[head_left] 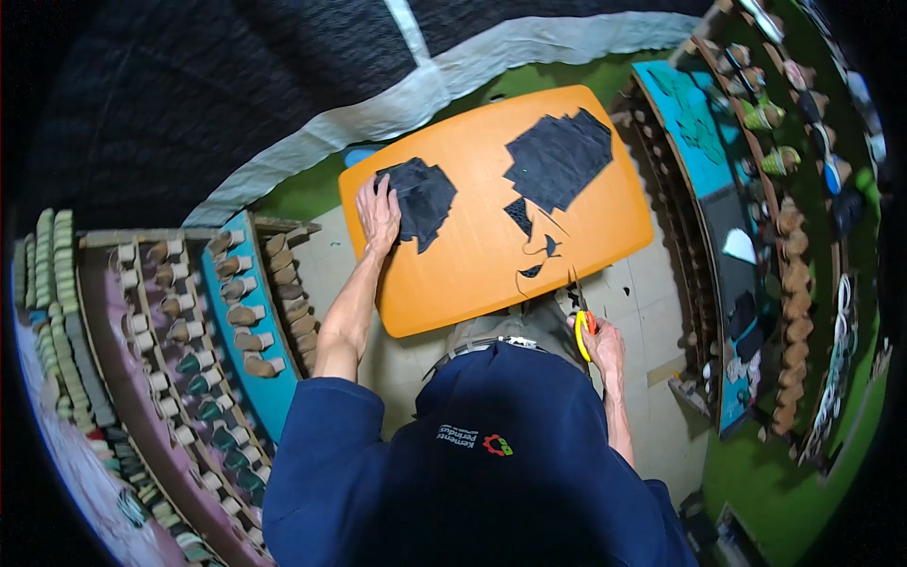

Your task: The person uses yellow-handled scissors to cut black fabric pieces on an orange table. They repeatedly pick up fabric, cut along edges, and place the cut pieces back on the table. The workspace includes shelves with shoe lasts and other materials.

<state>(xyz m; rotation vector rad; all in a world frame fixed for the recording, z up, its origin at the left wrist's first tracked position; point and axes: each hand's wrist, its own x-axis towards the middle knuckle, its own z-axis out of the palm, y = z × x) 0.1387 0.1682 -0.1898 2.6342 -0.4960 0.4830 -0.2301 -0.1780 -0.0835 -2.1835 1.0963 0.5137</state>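
Observation:
Flat on the orange table [472, 203], a pile of dark cut pieces [427, 200], which look like fabric or leather, lies at the left. My left hand [378, 215] rests on that pile's left edge, fingers stretched out. A second, larger dark pile [562, 159] lies at the right, apart from both hands. My right hand [607, 346] grips scissors [583, 333] with yellow and red handles, just off the table's near edge. The blades point toward the table. Between the scissors and the right pile are small dark offcuts [519, 216] and thin strips.
Shelves with rows of shoe lasts [248, 315] stand at the left. On the right, a blue-topped rack [694, 123] and shelves of shoes and lasts [792, 293] rise close by. Black sheeting [236, 85] hangs beyond the table. Tiled floor [642, 307] shows around it.

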